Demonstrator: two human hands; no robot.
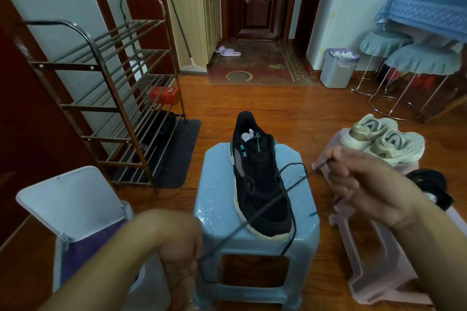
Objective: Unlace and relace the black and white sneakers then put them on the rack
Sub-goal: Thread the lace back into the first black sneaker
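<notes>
Our right hand (358, 179) has its fingers (336, 159) curled, pinching one run of the black lace (267, 206) up near the pink stool (374, 260); our left hand (177, 242) has fingers curled round the other run, low beside the front left corner of the blue stool (255, 247). The lace stretches taut between the two hands, diagonally across the toe, with a slack loop over the forefoot and another hanging off the stool's front edge. Whether it's threaded through any eyelet we can't tell; the upper teal eyelets look empty. The black sneaker (260, 179) sits on the blue stool, toe toward us, heel toward the door. We judge the step as early relacing or the tail end of unlacing, so the task is far from done. Next move calls for finding the tips and feeding them into the lowest eyelets with even lengths. The second black shoe (429, 184) lies at right, partly hidden by the arm. The rack (101, 88) stands at left, well apart from the sneaker. Readable writing: "PEAK" with a triangle logo on the tongue; the same triangle mark shows on the cream sneakers (379, 139), text too small to read.
</notes>
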